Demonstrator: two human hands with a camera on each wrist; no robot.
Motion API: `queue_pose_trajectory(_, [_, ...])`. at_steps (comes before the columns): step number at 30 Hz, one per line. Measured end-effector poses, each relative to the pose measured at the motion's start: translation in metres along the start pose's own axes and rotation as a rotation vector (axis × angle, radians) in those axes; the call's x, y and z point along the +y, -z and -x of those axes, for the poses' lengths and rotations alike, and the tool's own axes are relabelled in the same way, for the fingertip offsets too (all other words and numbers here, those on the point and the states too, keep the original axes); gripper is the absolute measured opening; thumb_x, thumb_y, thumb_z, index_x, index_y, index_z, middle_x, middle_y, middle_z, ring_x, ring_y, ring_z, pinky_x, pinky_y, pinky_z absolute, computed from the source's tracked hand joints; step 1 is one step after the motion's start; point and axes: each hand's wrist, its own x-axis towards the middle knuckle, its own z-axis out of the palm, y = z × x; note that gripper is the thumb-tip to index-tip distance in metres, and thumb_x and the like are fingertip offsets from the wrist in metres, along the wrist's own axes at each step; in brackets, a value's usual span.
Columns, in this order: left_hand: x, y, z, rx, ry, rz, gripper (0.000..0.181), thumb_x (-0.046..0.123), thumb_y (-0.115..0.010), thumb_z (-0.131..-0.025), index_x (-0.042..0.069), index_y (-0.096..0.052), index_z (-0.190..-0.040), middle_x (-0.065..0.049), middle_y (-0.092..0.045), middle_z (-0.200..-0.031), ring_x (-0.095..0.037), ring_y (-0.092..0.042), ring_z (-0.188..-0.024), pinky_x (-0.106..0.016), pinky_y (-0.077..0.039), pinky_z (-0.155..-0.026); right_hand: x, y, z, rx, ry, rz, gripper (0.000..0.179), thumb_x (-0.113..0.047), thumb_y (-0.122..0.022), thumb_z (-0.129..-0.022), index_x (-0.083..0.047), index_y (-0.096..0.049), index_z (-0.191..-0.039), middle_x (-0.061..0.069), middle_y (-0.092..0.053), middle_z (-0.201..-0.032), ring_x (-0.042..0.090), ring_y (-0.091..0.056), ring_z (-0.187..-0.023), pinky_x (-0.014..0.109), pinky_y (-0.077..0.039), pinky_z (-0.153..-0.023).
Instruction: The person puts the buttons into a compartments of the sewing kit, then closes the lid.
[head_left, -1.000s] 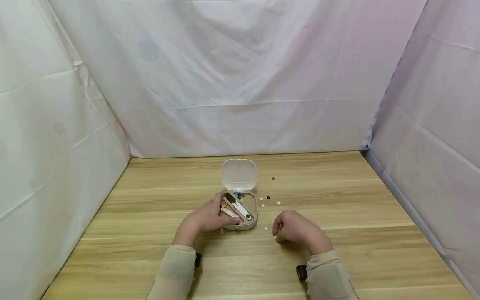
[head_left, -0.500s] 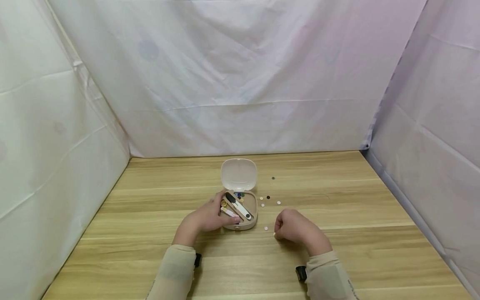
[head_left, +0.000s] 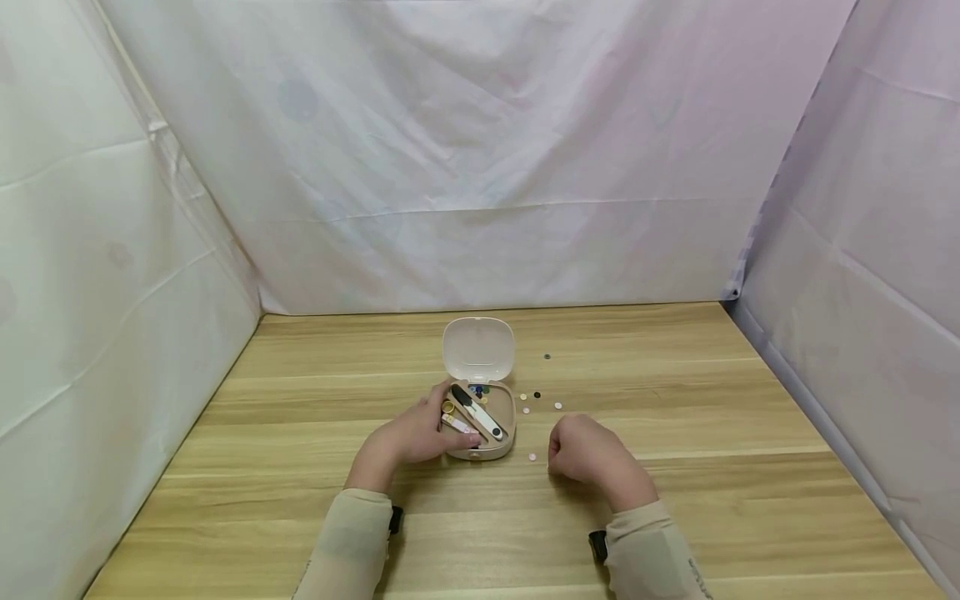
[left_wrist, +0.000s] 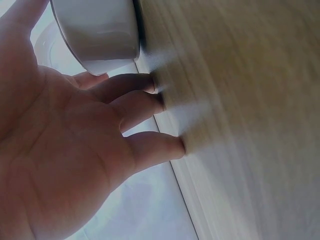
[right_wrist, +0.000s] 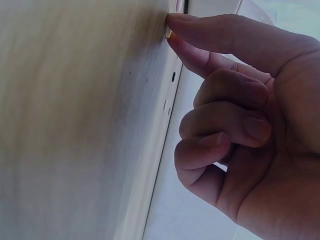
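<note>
My left hand (head_left: 408,433) grips the left side of a small beige sewing box (head_left: 491,453), thumb at the front corner and index finger toward the back. In the left wrist view the other fingers (left_wrist: 155,147) reach down to the tabletop beside the box. Inside lie a slim black-and-white tool (head_left: 477,412), a gold ring-shaped piece (head_left: 447,407) and several blue, green and yellow buttons (head_left: 478,390). To the right, my right hand (head_left: 588,454) pinches a small pale button (right_wrist: 168,33) between thumb and index finger, close over the table. Its other fingers are curled into the palm.
The box's lid (head_left: 478,348) stands raised at the back. Loose buttons lie right of the box: a pink one (head_left: 532,457) near my right hand, a black one (head_left: 537,395), a white one (head_left: 558,406) and a grey one (head_left: 547,357) farther back. White cloth (head_left: 480,167) encloses the table.
My right hand has tightened its pinch on the pale button and shifted slightly away from me. The left hand and the box have stayed in place.
</note>
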Motion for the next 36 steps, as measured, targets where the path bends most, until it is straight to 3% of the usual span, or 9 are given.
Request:
queue_pose_trajectory(10, [-0.001,-0.001,0.001,-0.001,0.005,-0.007,0.114,0.060,-0.081,-0.088,0.018,-0.017,-0.172,-0.029,-0.046,-0.160,-0.043,-0.052,-0.145,-0.061,-0.044,-0.119,-0.008,-0.006,0.000,0.024,0.006,0.063,0.027,-0.012,-0.083,-0.074,-0.018,-0.062,-0.059,-0.008,-0.057,-0.059,0.011,-0.050,-0.056,0.029,-0.039,-0.052])
queue_pose_trajectory(17, [-0.001,-0.001,0.001,-0.002,0.010,-0.010,0.114,0.060,-0.081,-0.087,0.019,-0.017,-0.172,-0.029,-0.046,-0.161,-0.044,-0.052,-0.145,-0.061,-0.044,-0.119,-0.008,-0.008,0.000,0.030,-0.001,0.067,0.035,-0.021,-0.080,-0.086,-0.017,-0.060,-0.057,-0.008,-0.051,-0.056,0.011,-0.045,-0.053,0.028,-0.034,-0.050])
queue_pose_trajectory(22, [-0.001,-0.001,0.001,-0.003,0.009,-0.013,0.114,0.061,-0.081,-0.087,0.019,-0.016,-0.172,-0.029,-0.045,-0.161,-0.044,-0.051,-0.146,-0.061,-0.044,-0.119,-0.008,0.000,-0.002,0.030,0.005,0.067,0.025,-0.017,-0.077,-0.089,-0.016,-0.066,-0.066,-0.004,-0.059,-0.065,0.013,-0.052,-0.059,0.030,-0.041,-0.055])
queue_pose_trajectory(30, [0.000,0.002,0.002,-0.005,0.014,0.000,0.115,0.061,-0.081,-0.087,0.021,-0.015,-0.172,-0.029,-0.042,-0.164,-0.045,-0.047,-0.150,-0.063,-0.041,-0.121,-0.020,0.022,-0.021,0.128,0.097,0.042,0.016,-0.013,-0.068,-0.090,-0.016,-0.069,-0.074,-0.003,-0.062,-0.069,0.013,-0.052,-0.059,0.029,-0.042,-0.056])
queue_pose_trajectory(36, [0.000,0.001,0.003,-0.013,0.014,-0.012,0.115,0.062,-0.080,-0.088,0.019,-0.015,-0.172,-0.029,-0.043,-0.163,-0.044,-0.048,-0.150,-0.062,-0.042,-0.120,-0.036,0.029,-0.041,0.107,0.144,0.061,0.018,-0.017,-0.067,-0.093,-0.020,-0.070,-0.075,-0.005,-0.063,-0.071,0.011,-0.051,-0.059,0.028,-0.041,-0.054])
